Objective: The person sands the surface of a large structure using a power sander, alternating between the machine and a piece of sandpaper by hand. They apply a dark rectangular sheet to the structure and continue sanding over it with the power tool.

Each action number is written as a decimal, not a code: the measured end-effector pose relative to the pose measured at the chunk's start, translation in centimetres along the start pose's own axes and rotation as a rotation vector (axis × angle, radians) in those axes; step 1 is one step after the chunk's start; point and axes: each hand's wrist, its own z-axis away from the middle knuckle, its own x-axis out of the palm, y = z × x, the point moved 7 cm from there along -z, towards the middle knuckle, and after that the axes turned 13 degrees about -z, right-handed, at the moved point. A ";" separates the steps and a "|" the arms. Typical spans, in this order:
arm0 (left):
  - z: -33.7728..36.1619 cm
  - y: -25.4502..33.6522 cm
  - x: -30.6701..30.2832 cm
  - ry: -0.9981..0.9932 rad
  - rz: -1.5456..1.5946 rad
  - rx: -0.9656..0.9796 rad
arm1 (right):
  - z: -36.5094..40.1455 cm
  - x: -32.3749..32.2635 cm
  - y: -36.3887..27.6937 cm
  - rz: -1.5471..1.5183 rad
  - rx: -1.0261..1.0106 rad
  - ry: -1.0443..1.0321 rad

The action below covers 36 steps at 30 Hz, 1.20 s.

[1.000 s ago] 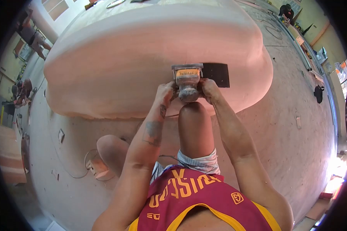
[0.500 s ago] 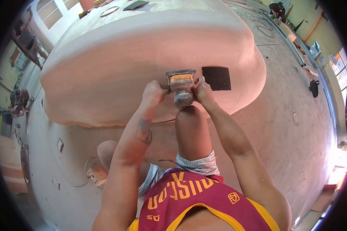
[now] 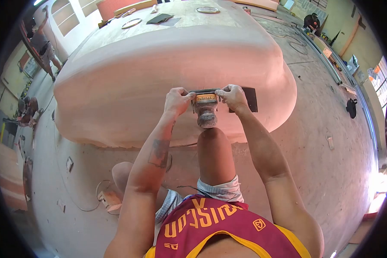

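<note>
A dusty sander [image 3: 205,107] was pressed against the curved side of a large pink form [image 3: 129,81]. The left hand [image 3: 177,101] and right hand [image 3: 233,96] were closed on opposite edges of its base. It was judged rigid, fairly light and dust-slick, and best gripped at those edges. A black sheet [image 3: 251,101] was seen just beside the right hand.

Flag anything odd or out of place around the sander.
Only one thing: a black square sheet lies on the curved side of the big rounded pink form, partly behind the right hand. It looks stray there. Otherwise the left hand and right hand both grip the dust-caked grey power sander against the form.
</note>
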 end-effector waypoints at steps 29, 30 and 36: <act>-1.3 -0.7 1.7 -0.326 0.218 0.250 | -3.6 1.7 1.9 -0.290 -0.108 -0.179; -1.1 -0.7 1.8 -0.262 0.167 0.202 | -3.9 2.0 1.7 -0.309 -0.084 -0.147; 2.1 0.4 6.2 -0.089 0.337 -0.002 | -7.4 3.5 3.4 -0.350 0.067 0.120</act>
